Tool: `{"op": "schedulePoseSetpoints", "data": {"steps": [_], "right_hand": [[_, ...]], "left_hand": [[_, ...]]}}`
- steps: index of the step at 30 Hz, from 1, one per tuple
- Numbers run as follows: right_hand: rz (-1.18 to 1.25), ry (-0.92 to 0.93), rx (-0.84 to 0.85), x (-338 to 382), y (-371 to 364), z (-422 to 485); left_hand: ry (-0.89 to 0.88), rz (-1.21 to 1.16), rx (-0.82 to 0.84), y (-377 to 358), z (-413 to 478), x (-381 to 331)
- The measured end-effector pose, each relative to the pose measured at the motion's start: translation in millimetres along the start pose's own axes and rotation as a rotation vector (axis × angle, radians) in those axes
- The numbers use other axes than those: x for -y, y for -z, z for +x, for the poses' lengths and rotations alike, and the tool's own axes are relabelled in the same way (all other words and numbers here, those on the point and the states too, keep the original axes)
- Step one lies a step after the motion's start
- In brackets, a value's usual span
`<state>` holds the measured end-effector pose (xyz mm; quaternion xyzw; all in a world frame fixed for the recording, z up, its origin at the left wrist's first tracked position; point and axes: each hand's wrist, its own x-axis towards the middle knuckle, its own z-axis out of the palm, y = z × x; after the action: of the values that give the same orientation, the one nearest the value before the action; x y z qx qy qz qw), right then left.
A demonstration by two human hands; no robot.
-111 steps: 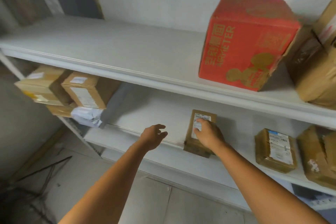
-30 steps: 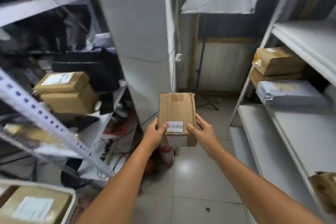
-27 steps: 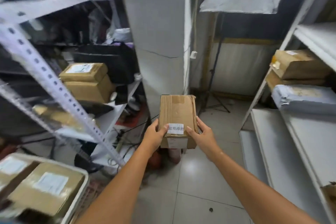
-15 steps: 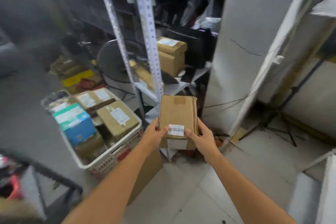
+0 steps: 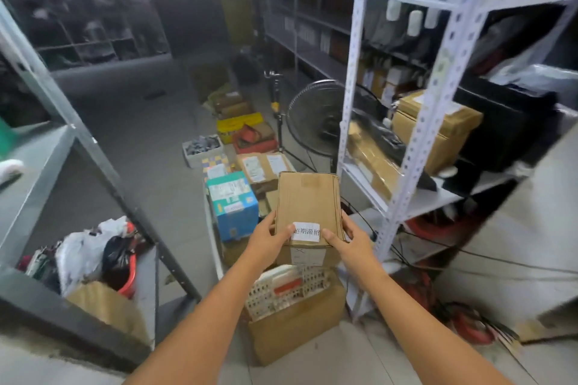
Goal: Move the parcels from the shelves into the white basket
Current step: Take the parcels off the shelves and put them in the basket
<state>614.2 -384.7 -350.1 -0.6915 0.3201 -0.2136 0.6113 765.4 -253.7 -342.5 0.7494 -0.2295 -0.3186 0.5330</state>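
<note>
Head view: turned away from the shelves, now facing the white basket (image 5: 291, 287) just below. Held above its near rim: the cardboard parcel (image 5: 308, 206), clasped at its near end by left grip (image 5: 269, 239) and right grip (image 5: 350, 242), thumbs on top. Only lowering left, probably beside the blue box (image 5: 233, 206).

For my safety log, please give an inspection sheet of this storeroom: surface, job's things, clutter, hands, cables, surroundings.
Surface: tiled floor, grey.
Job's things: brown parcel held over white basket, which already holds a blue box.
Clutter: bags in a carton, lower left; yellow box beyond basket.
Hands: left hand and right hand grip the parcel's near end.
Cables: black cables cross the floor at right.
Surroundings: white rack right, grey shelf left, fan behind.
</note>
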Motion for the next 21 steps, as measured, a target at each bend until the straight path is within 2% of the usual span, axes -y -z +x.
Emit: {"op": "schedulePoseSetpoints", "data": {"steps": [9,21], "right_hand": [[-0.028,0.007,0.089,31,-45,164],[-0.05,0.028,0.367,37,-95,391]], "left_hand": [[0.011,-0.048,-0.058,58,148,-23],[0.045,-0.019,-0.245,108,324,-33]]}}
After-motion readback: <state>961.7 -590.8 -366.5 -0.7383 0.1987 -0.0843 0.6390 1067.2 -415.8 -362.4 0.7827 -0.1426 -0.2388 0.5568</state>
